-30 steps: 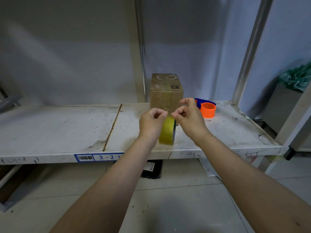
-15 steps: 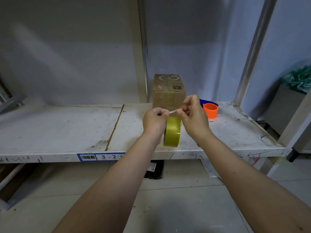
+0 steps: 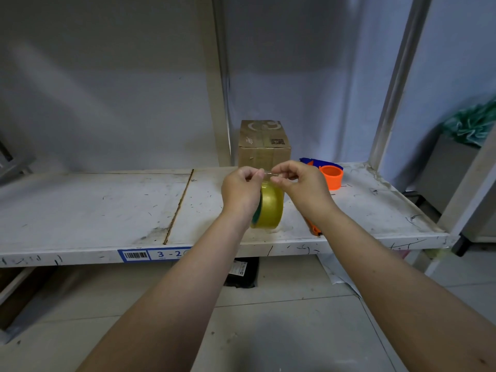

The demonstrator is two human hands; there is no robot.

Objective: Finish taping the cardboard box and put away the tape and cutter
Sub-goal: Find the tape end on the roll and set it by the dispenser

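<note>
A small cardboard box (image 3: 264, 145) stands taped at the back of the white shelf (image 3: 107, 205). In front of it a yellow tape roll (image 3: 269, 208) hangs upright just above the shelf. My left hand (image 3: 241, 191) and my right hand (image 3: 303, 186) each pinch the free strip of tape above the roll, fingertips nearly touching. An orange and blue tape dispenser (image 3: 331, 174) sits to the right of the box. An orange cutter (image 3: 314, 229) lies on the shelf, mostly hidden under my right wrist.
A metal upright (image 3: 217, 84) rises behind the box and another (image 3: 394, 81) at the right. The shelf edge carries a blue barcode label (image 3: 155, 255). A black packet (image 3: 241, 272) lies on the floor below. A grey bin with green cloth (image 3: 467, 146) stands at the far right.
Both hands have stayed on the tape end above the roll while the roll turned from edge-on to showing its broad face. The view has shifted slightly.
</note>
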